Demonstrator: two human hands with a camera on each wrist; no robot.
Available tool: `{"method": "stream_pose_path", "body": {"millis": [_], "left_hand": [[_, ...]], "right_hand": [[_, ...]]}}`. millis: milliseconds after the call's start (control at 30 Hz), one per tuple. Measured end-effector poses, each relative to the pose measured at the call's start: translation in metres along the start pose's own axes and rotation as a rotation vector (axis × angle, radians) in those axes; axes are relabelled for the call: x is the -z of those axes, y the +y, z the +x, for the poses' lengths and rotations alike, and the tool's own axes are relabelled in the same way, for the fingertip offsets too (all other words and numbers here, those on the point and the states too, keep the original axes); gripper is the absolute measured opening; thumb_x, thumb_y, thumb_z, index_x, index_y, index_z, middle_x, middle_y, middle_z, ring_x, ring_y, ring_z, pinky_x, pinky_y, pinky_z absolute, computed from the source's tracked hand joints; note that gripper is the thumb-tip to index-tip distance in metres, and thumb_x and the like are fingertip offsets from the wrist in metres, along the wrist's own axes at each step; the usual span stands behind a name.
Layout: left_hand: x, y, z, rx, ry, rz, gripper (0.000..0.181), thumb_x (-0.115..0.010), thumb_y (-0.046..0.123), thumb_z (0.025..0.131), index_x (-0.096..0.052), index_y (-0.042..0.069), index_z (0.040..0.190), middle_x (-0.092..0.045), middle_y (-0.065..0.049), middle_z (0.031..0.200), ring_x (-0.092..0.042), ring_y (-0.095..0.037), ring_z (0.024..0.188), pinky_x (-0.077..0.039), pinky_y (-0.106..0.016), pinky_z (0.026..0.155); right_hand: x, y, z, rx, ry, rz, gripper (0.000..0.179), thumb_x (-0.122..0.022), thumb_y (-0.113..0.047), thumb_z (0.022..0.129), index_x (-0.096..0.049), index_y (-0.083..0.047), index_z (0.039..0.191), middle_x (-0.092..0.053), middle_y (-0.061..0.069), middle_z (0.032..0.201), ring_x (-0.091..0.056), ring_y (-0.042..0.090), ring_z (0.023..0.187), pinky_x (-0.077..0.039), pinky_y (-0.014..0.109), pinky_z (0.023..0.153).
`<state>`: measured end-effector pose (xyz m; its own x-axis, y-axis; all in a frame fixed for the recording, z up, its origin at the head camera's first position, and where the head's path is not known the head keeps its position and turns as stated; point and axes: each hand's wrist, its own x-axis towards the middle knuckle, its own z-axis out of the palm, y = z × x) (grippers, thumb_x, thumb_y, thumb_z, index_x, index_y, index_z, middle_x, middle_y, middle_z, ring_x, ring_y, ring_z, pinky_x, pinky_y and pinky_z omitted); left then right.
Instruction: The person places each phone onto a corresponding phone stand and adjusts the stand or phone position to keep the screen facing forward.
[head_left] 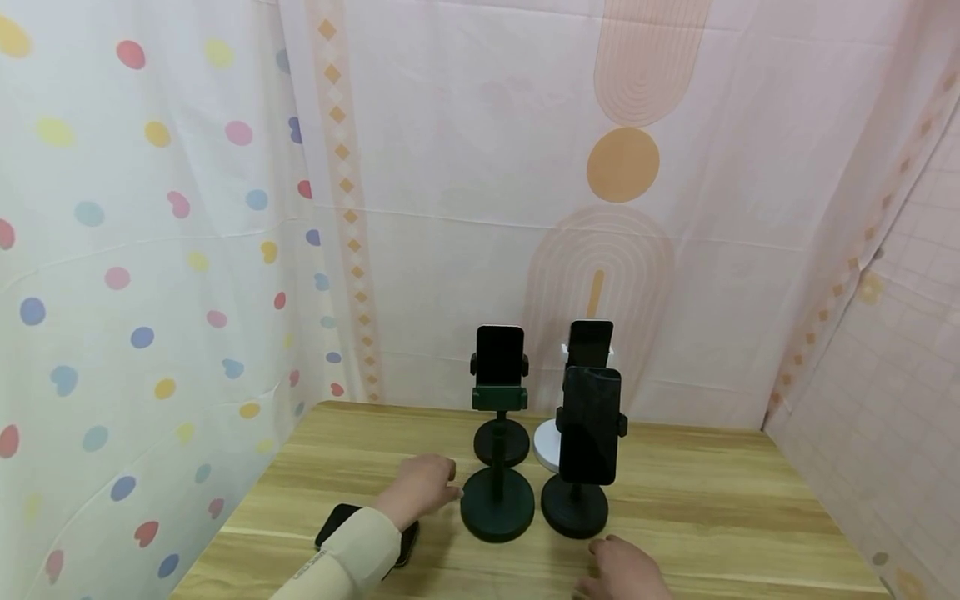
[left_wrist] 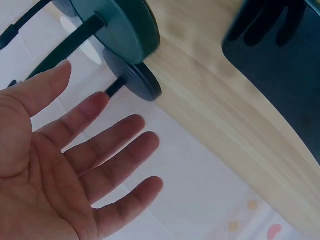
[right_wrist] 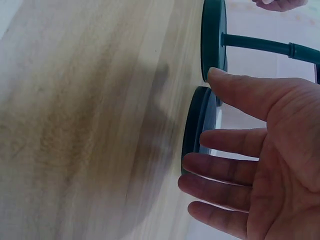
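My left hand [head_left: 422, 486] hovers just left of the round base of a green phone stand [head_left: 498, 512], its fingers spread and holding nothing. The green clamp of this stand overlaps the lower part of a phone [head_left: 500, 354] behind it. Under my left forearm a dark smartphone [left_wrist: 295, 95] lies flat on the table, partly hidden by the sleeve in the head view. My right hand [head_left: 624, 571], fingers extended and apart, is in front of a black phone stand [head_left: 574, 508], whose clamp holds a large black phone [head_left: 591, 427] upright.
Behind stand a smaller black stand [head_left: 501, 443] carrying the upright phone, and a white stand [head_left: 547, 444] with another phone [head_left: 589, 343], partly hidden by the large one. The wooden table [head_left: 720, 500] ends at a patterned curtain [head_left: 442, 167] at the back.
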<state>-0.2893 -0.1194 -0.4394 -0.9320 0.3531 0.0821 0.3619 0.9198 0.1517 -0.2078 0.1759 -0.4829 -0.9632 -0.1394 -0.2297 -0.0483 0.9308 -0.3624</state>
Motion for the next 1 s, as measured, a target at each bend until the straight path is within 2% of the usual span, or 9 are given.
{"method": "stream_pose_path", "body": {"millis": [133, 200, 333, 467, 567, 733, 1000], "left_hand": [[0.004, -0.008, -0.005, 0.033, -0.003, 0.006, 0.022, -0.077, 0.026, 0.086, -0.066, 0.007, 0.082, -0.061, -0.003, 0.075, -0.056, -0.019, 0.066, -0.050, -0.043, 0.064], [0.006, -0.012, -0.008, 0.047, -0.001, 0.006, 0.023, -0.078, 0.026, 0.086, -0.067, 0.006, 0.084, -0.063, -0.004, 0.078, -0.058, -0.020, 0.068, -0.051, -0.043, 0.065], [0.007, -0.021, -0.014, 0.066, 0.006, -0.008, 0.025, -0.079, 0.027, 0.084, -0.069, 0.004, 0.088, -0.067, -0.006, 0.083, -0.062, -0.022, 0.072, -0.052, -0.044, 0.066], [0.008, -0.031, -0.019, 0.087, 0.000, -0.025, 0.026, -0.079, 0.027, 0.085, -0.069, 0.003, 0.090, -0.068, -0.008, 0.088, -0.063, -0.024, 0.076, -0.052, -0.045, 0.068], [0.009, -0.039, -0.022, 0.104, -0.006, -0.021, 0.027, -0.078, 0.027, 0.085, -0.070, 0.002, 0.094, -0.069, -0.010, 0.092, -0.064, -0.025, 0.079, -0.053, -0.046, 0.069], [0.013, -0.049, -0.027, 0.119, -0.009, -0.031, 0.030, -0.078, 0.028, 0.085, -0.070, 0.002, 0.098, -0.070, -0.010, 0.095, -0.066, -0.027, 0.081, -0.054, -0.046, 0.070], [0.015, -0.074, -0.045, 0.151, 0.019, -0.062, 0.028, -0.080, 0.024, 0.083, -0.069, 0.001, 0.095, -0.070, -0.010, 0.094, -0.065, -0.028, 0.081, -0.053, -0.048, 0.073]], "right_hand": [[0.000, -0.004, 0.001, 0.026, 0.024, -0.003, 0.040, -0.081, -0.030, 0.081, -0.071, 0.001, 0.104, -0.065, 0.007, 0.093, -0.061, 0.025, 0.082, -0.051, 0.047, 0.078], [0.000, -0.006, 0.002, 0.048, 0.036, 0.006, 0.040, -0.080, -0.029, 0.081, -0.071, 0.002, 0.104, -0.065, 0.007, 0.091, -0.060, 0.024, 0.080, -0.051, 0.046, 0.075], [0.001, -0.009, 0.005, 0.124, 0.047, 0.012, 0.037, -0.078, -0.029, 0.083, -0.070, 0.002, 0.102, -0.061, 0.006, 0.086, -0.052, 0.019, 0.070, -0.047, 0.041, 0.067], [0.002, -0.015, 0.009, 0.203, 0.048, -0.014, 0.035, -0.077, -0.032, 0.086, -0.070, -0.001, 0.100, -0.058, 0.002, 0.081, -0.049, 0.017, 0.067, -0.046, 0.039, 0.065], [0.003, -0.024, 0.013, 0.235, 0.044, -0.025, 0.038, -0.076, -0.035, 0.087, -0.070, -0.001, 0.103, -0.062, 0.002, 0.085, -0.056, 0.019, 0.074, -0.049, 0.041, 0.069], [0.003, -0.042, 0.021, 0.258, 0.031, -0.018, 0.047, -0.075, -0.038, 0.088, -0.068, -0.001, 0.115, -0.068, 0.009, 0.106, -0.064, 0.027, 0.098, -0.051, 0.046, 0.085], [-0.008, -0.064, 0.030, 0.314, -0.011, -0.056, 0.047, -0.074, -0.041, 0.088, -0.068, -0.007, 0.120, -0.067, 0.007, 0.111, -0.063, 0.022, 0.102, -0.051, 0.043, 0.089]]}}
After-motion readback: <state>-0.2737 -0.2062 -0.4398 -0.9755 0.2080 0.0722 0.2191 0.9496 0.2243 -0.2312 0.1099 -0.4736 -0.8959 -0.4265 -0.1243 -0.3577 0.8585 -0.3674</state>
